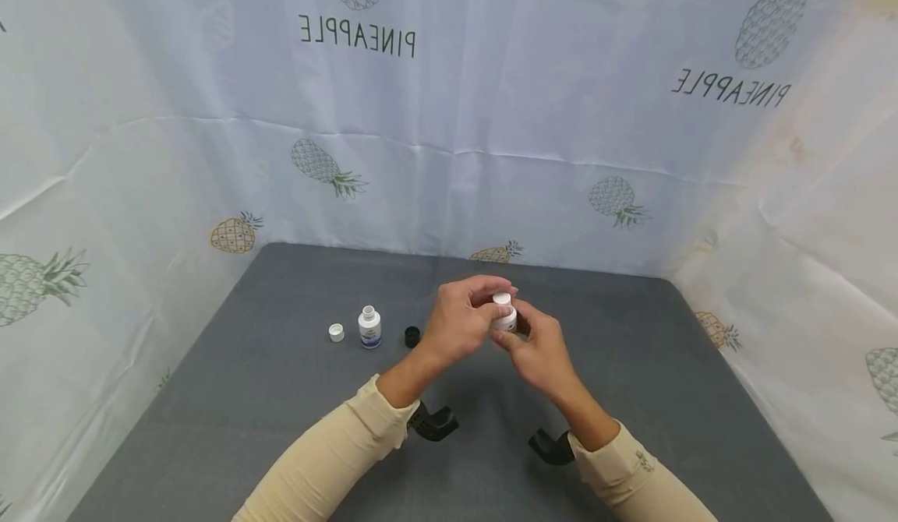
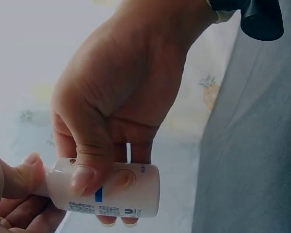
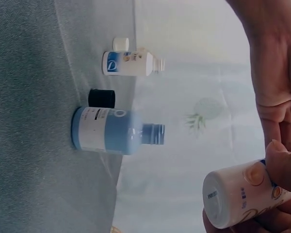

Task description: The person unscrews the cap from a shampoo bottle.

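My right hand (image 1: 543, 350) grips the body of a small white bottle (image 1: 508, 322) above the table. At its top, my left hand (image 1: 459, 319) pinches the white cap (image 1: 501, 298). The left wrist view shows the right thumb pressed against the printed white bottle (image 2: 133, 189), with the left hand (image 2: 14, 179) at its narrow end. Seen from the right wrist, the bottle's base (image 3: 217, 200) faces the camera, while the capped end lies outside the picture.
An uncapped blue bottle (image 3: 119, 131) stands beside a black cap (image 3: 102, 98); the left hand hides this bottle in the head view. Farther left are an uncapped white-and-blue bottle (image 1: 369, 329) and a loose white cap (image 1: 336, 333). Pineapple-print curtains (image 1: 449, 101) enclose the grey table (image 1: 266, 397).
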Action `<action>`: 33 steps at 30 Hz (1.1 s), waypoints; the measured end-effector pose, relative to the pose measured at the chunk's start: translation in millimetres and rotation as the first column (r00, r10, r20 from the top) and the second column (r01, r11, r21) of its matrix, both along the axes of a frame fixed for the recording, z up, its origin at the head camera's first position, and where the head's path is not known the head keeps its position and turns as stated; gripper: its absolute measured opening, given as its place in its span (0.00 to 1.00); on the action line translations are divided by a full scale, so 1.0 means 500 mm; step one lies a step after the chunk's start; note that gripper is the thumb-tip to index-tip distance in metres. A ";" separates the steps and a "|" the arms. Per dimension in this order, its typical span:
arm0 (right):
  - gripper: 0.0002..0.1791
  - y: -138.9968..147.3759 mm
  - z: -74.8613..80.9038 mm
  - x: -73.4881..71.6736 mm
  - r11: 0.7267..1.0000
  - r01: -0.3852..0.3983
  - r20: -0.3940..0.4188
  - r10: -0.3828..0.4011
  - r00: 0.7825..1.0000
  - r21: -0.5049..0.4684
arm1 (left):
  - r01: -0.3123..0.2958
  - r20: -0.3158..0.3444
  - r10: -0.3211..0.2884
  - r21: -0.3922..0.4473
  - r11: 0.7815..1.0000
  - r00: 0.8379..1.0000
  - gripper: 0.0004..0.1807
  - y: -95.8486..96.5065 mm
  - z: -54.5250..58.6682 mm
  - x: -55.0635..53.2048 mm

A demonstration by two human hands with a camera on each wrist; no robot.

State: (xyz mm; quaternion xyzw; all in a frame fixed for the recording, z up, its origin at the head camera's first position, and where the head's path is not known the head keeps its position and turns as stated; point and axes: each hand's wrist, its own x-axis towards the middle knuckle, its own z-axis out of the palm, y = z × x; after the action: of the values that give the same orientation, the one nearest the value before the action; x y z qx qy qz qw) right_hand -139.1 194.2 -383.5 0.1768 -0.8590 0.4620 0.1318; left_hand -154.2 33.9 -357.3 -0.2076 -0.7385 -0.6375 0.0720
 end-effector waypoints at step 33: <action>0.16 -0.013 0.009 -0.006 0.982 0.167 -0.196 -0.147 0.970 0.090 | -0.120 -0.086 0.131 0.121 0.985 0.988 0.16 0.019 -0.006 0.000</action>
State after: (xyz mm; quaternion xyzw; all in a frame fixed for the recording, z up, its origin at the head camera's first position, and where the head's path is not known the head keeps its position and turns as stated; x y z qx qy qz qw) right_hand -142.2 187.7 -379.1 0.1580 -0.8772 0.3852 0.2392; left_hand -154.1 43.5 -360.3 -0.1856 -0.7079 -0.6628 0.1585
